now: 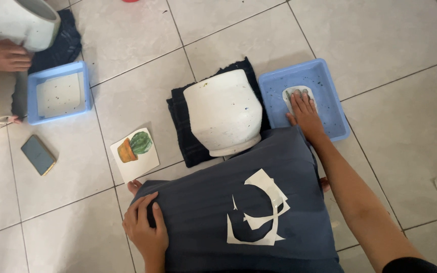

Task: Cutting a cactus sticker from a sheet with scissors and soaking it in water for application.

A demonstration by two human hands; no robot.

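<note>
The person sits on the tiled floor with dark blue cloth over the lap, white paper offcuts lying on it; the right hand stretches forward into a shallow blue tray, fingers spread and pressed flat on a small pale cutout lying in the tray, so the hand is open and pressing rather than gripping; the left hand rests at the near left edge of the cloth, fingers curled loosely over the fabric, though I cannot tell whether it truly pinches it; just left of the tray a white pot stands mouth down on a folded dark towel, speckled with tiny blue flecks; near the pot's left, on the floor, lies a white card with a painted cactus in an orange pot; farther left a phone lies face up on the tiles; at the upper left another person's hand is against a second white pot, with a second blue tray just below it holding a pale sheet.
</note>
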